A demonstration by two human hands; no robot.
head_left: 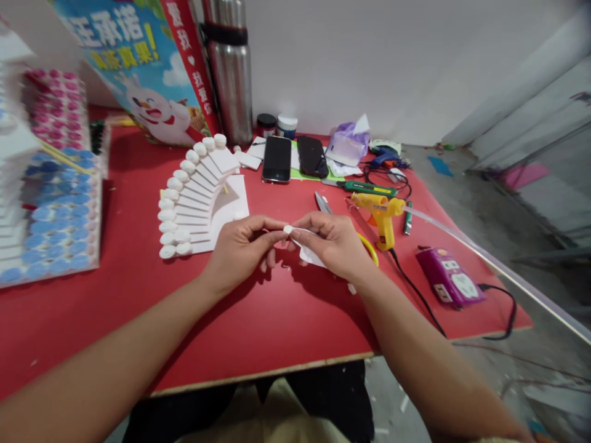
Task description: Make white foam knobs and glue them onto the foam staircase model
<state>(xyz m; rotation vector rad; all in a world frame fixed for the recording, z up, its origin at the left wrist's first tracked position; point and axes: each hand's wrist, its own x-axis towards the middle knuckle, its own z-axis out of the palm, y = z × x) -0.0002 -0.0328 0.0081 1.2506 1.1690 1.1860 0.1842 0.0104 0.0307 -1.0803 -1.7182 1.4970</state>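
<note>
Over the red table (295, 320), both my hands are pinched together on one thin white strip (311, 256). Its near end forms a small white roll (289, 229), held between the fingertips of my left hand (240, 246). My right hand (330, 243) grips the strip close beside it, and the loose part hangs down under the fingers. Whether it is paper or cloth I cannot tell. To the left, a fan-shaped white piece (194, 212) with slats carries several white rolled discs (167, 215) along its outer edge.
Scissors (369, 249) lie partly behind my right hand. Further right are a yellow glue gun (381, 215) with a long glue stick, and a purple power box (450, 277) with cords. Phones (277, 159), a steel flask (232, 80) and blue discs (60, 227) stand around.
</note>
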